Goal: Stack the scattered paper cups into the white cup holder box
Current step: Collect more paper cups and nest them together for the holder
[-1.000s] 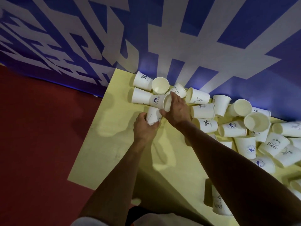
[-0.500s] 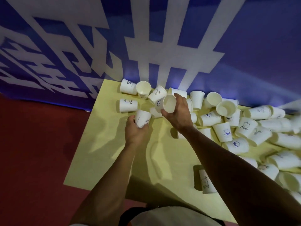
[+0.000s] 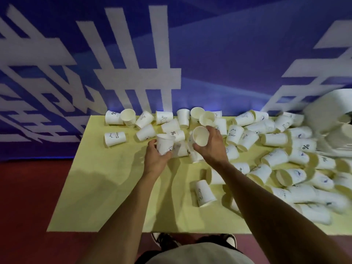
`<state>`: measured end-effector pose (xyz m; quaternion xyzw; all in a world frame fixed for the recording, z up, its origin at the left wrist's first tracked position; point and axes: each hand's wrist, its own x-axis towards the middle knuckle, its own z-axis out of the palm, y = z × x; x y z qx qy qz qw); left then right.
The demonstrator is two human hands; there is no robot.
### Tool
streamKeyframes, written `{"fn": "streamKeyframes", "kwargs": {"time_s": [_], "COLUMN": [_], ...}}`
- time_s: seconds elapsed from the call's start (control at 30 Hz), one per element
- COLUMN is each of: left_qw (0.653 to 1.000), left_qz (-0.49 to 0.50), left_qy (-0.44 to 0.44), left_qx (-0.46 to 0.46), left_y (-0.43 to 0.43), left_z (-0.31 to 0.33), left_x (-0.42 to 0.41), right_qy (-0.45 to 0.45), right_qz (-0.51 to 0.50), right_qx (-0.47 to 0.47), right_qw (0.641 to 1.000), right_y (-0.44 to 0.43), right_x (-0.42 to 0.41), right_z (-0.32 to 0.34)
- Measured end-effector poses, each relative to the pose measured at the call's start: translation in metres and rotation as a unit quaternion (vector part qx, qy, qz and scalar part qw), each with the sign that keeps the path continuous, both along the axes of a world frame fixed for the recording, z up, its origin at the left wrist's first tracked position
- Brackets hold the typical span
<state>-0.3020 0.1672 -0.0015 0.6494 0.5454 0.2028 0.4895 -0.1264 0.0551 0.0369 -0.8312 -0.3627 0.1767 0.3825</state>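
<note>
Many white paper cups lie scattered over a yellow table point(image 3: 106, 187), most on their sides, thickest toward the right. My left hand point(image 3: 155, 159) grips one white paper cup point(image 3: 164, 143), mouth up, just above the table's middle. My right hand point(image 3: 211, 144) holds a second white cup point(image 3: 200, 135), its open mouth turned toward me. The two held cups are close together but apart. A large blurred white shape point(image 3: 327, 111) at the far right edge may be the cup holder box; I cannot tell.
A blue wall with white lettering point(image 3: 133, 73) rises right behind the table's far edge. Red floor point(image 3: 28, 197) lies to the left. One cup point(image 3: 204, 193) lies alone near the front. My shoes point(image 3: 165, 241) show below the table's front edge.
The view has swung right, bringing more cups and the white shape into sight. Both hands have lifted their cups slightly off the pile and hold them side by side.
</note>
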Motion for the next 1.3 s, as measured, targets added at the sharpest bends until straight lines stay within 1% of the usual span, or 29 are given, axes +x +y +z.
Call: {"fn": "streamKeyframes", "kwargs": {"time_s": [0.2,0.4,0.6,0.77,0.9,0.97,1.13,1.3], "left_qw": [0.999,0.998,0.994,0.983,0.974,0.971,0.976,0.981], "left_qz": [-0.028,-0.056,-0.110,-0.182,-0.220,-0.237,-0.217,-0.190], "left_qy": [-0.002,-0.005,-0.015,-0.029,-0.039,-0.035,-0.026,-0.020], "left_qx": [0.014,-0.001,0.007,-0.011,-0.030,-0.025,-0.017,-0.018], "left_y": [-0.086,-0.162,-0.179,-0.198,-0.225,-0.238,-0.267,-0.302], "left_z": [0.019,0.024,0.040,0.034,0.028,0.028,0.033,0.038], "left_x": [0.071,0.128,0.189,0.242,0.283,0.305,0.373,0.438], "right_qy": [0.006,0.029,0.024,0.001,-0.005,-0.003,0.005,-0.014], "right_qz": [-0.023,-0.028,-0.073,-0.146,-0.177,-0.187,-0.182,-0.155], "right_qx": [-0.004,-0.007,0.006,-0.015,-0.009,-0.006,0.028,0.045], "right_qw": [1.000,0.999,0.997,0.989,0.984,0.982,0.983,0.987], "right_y": [-0.092,-0.164,-0.204,-0.245,-0.277,-0.289,-0.310,-0.328], "right_x": [0.068,0.129,0.177,0.211,0.242,0.264,0.338,0.414], "right_z": [0.002,0.012,0.022,0.017,0.019,0.021,0.025,0.034]}}
